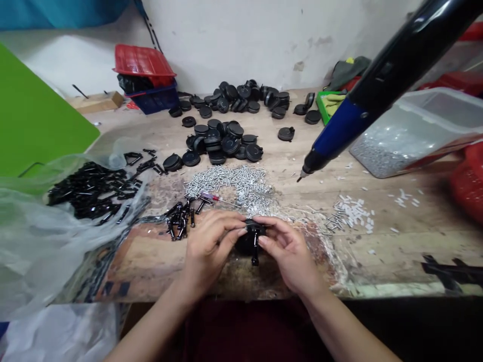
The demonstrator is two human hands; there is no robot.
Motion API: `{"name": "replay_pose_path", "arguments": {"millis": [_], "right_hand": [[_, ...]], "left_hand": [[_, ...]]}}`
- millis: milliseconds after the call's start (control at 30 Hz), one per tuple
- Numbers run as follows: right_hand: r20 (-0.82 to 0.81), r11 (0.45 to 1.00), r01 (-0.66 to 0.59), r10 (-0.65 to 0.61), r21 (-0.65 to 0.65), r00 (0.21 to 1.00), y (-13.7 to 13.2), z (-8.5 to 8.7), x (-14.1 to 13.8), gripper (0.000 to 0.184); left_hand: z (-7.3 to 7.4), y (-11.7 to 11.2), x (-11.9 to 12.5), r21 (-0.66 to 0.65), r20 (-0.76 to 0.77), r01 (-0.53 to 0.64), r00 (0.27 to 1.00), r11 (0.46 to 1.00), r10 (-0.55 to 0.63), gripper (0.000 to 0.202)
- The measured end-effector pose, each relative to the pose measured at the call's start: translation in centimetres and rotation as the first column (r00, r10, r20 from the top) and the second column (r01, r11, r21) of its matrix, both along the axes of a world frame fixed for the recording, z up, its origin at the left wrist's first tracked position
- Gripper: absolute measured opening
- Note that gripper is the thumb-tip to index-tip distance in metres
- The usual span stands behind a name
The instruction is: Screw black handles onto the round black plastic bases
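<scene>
Near the front edge of the bench I hold a round black part [243, 245] between both hands. A glossy black bar [255, 247] lies across it, pointing toward me. My left hand [213, 241] pinches the upper left of the part with thumb and forefinger. On the other side my right hand [287, 249] grips it near the bar, thumb against the bar's side. The fingertips hide its far edge. Just beyond are a pile of silver screws [226, 180], a screwdriver [215, 197] with a clear purplish-red handle, and a small heap of black bars [181, 218].
Round black parts [214, 138] are piled farther back. A plastic bag [33, 241] of black bars lies left. A powered screwdriver [339, 125] hangs at upper right, above small white pieces [352, 211]. A clear bin [415, 125] and a red basket [470, 183] stand right.
</scene>
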State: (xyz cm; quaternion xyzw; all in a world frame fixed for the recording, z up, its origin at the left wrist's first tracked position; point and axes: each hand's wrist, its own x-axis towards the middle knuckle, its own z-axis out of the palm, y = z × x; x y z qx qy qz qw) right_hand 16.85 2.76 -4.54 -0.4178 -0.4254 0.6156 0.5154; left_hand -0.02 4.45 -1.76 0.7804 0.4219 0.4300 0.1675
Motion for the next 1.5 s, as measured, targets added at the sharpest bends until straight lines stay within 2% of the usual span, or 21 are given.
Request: {"name": "replay_pose_path", "arguments": {"millis": [200,467,700,867,967,1033,1133,1233,1333,1500], "right_hand": [[0.134,0.992,-0.002,-0.015,0.125,0.991,-0.6,1.1,-0.2,0.036],[0.201,0.983,-0.049,0.012,0.178,0.980,-0.9,1.8,0.0,0.036],[0.355,0.968,-0.110,0.024,0.224,0.934,-0.9,2.1,1.1,0.035],[0.403,0.968,-0.099,-0.001,0.229,0.915,-1.0,1.8,1.4,0.035],[0.364,0.976,-0.082,0.003,0.201,0.931,-1.2,1.6,1.2,0.032],[0.280,0.989,-0.068,0.028,0.135,0.960,-1.3,1.3,1.0,0.031],[0.083,0.998,-0.055,0.056,-0.017,0.995,-1.3,1.0,0.5,0.029],[-0.081,0.989,-0.072,0.062,-0.130,0.995,-1.3,0.8,0.0,0.028],[-0.115,0.986,-0.068,0.051,-0.151,0.992,-1.3,0.8,-0.3,0.028],[-0.075,0.988,-0.038,0.028,-0.148,0.997,-1.2,0.2,-0.5,0.027]], "left_hand": [[0.1,-0.9,-0.2,0.069,0.066,-0.023,0.998,0.997,0.019,0.016],[0.1,-1.7,0.0,0.084,0.101,-0.017,0.995,0.996,0.008,0.018],[0.8,-2.0,-0.1,0.170,-0.061,0.003,0.998,0.985,0.007,0.015],[0.1,-2.5,-0.2,0.198,-0.195,-0.018,0.979,0.980,0.057,0.018],[-0.2,-2.9,-0.3,0.218,-0.264,0.011,0.963,0.976,0.048,0.025],[-0.2,-3.1,-0.2,0.207,-0.286,0.014,0.957,0.978,0.046,0.028],[0.1,-3.5,0.3,0.180,-0.241,-0.045,0.967,0.983,0.088,0.028],[0.3,-3.9,0.9,0.147,-0.156,-0.111,0.979,0.983,0.134,0.028],[0.0,-4.4,1.1,0.135,-0.119,-0.138,0.981,0.981,0.155,0.033],[-0.8,-5.0,0.4,0.105,-0.209,-0.099,0.971,0.989,0.120,0.041]]}}
